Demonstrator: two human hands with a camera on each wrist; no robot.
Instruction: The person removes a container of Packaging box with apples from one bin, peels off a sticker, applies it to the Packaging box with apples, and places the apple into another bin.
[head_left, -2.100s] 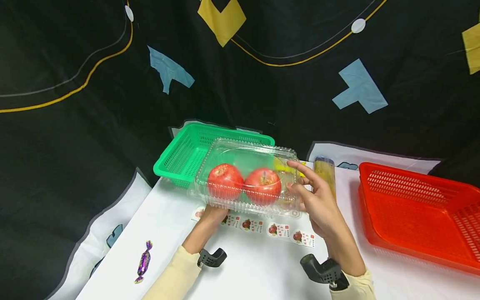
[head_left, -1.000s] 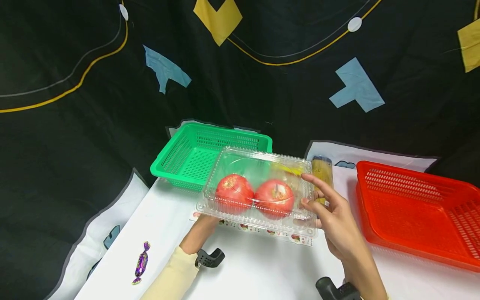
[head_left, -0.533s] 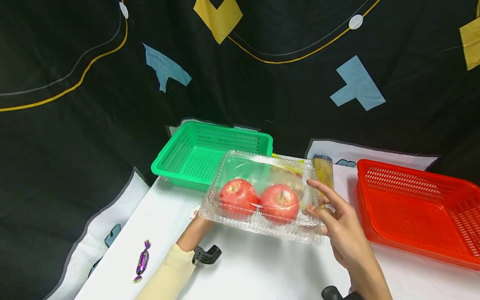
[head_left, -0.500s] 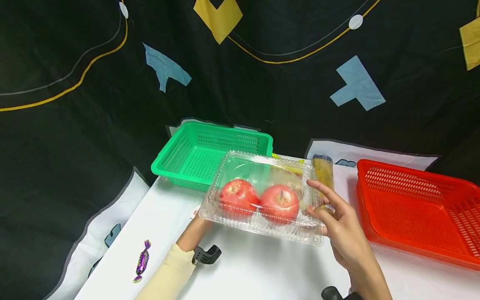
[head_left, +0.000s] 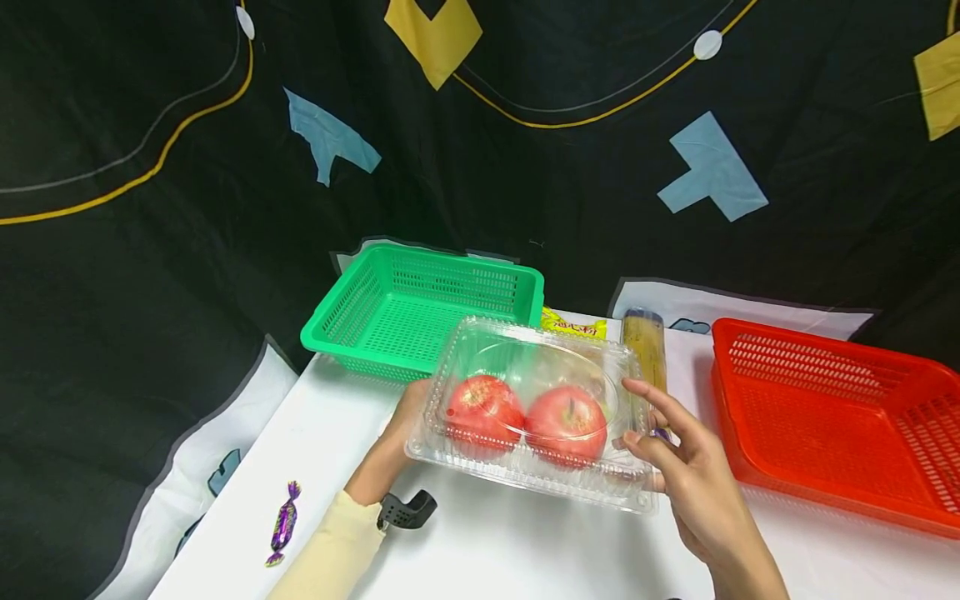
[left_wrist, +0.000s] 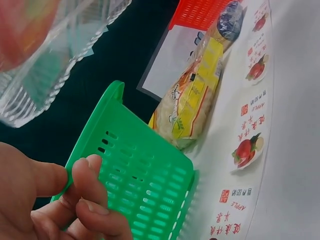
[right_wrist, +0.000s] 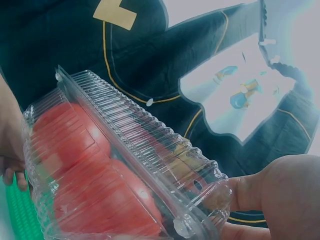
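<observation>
My right hand (head_left: 697, 475) grips the right end of a clear plastic clamshell box (head_left: 532, 492), thumb and fingers at its edge. The box is raised over the table and tilted, with two red apples (head_left: 566, 425) inside. It also fills much of the right wrist view, its ribbed side (right_wrist: 145, 120) near the right hand (right_wrist: 290, 190). My left hand (head_left: 401, 429) is beside the left edge of the box. In the left wrist view the left hand's fingers (left_wrist: 90, 180) are loosely curled with nothing showing between them, and the box corner (left_wrist: 30, 100) hangs above, apart from them.
A green basket (head_left: 318, 337) stands behind the box, a red basket (head_left: 735, 467) to the right. Between them are a yellow packet (head_left: 573, 323) and a dark-capped cylinder (head_left: 645, 342). A strip of apple labels (left_wrist: 245, 150) lies on the table. A purple wrapped candy (head_left: 284, 525) lies left.
The box of apples has come down and to the right, nearer the person, with the right hand gripping it. The left hand has shifted from under the box to beside its left edge.
</observation>
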